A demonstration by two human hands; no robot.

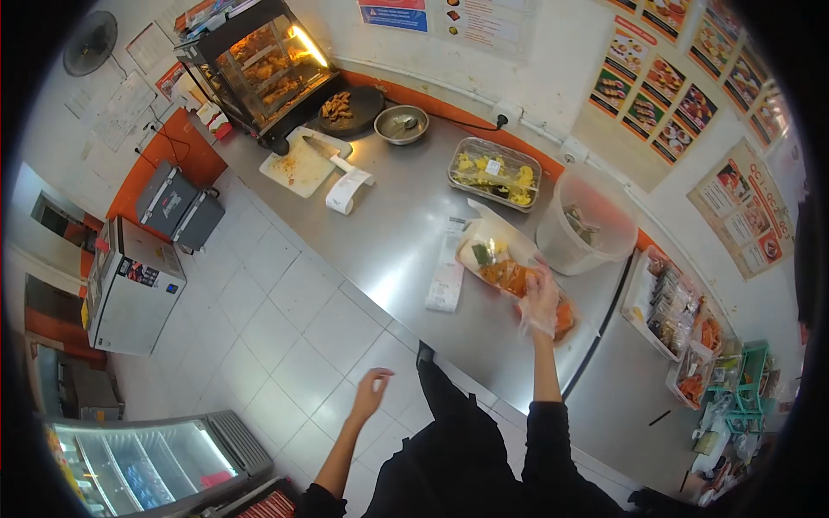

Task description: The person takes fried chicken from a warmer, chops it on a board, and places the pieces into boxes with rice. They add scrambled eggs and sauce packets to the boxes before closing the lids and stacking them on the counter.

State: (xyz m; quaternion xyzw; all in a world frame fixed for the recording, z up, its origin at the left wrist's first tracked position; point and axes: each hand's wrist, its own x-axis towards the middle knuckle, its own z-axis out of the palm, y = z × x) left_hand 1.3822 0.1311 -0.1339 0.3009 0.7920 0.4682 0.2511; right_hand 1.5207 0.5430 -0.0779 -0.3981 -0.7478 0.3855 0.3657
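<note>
The food pack (505, 274) lies on the right part of the steel table (389, 224), near its front edge, with orange and pale pieces and something green in it. The right hand (541, 298) is on its right part, fingers bent down against the orange pieces, with clear plastic around the hand; whether the fingers close on anything, I cannot tell. The left hand (371, 393) hangs over the floor, loosely open and holding nothing visible.

Just left of the pack lies a long printed slip (446, 276). Beyond it are a clear covered tray (494, 173) of yellow and green food and, to the right, a translucent tub (587, 216). Farther left on the table are a metal bowl (401, 125), a round black plate (358, 112) with browned pieces, and a white cutting board (298, 170) with a knife on it. A lit display case (268, 73) stands at the far left end.

The floor (289, 324) is pale tile. At left stands a steel chest (134, 289); at near left, a glass-fronted fridge (155, 462). Food posters (652, 91) cover part of the white wall on the right.
</note>
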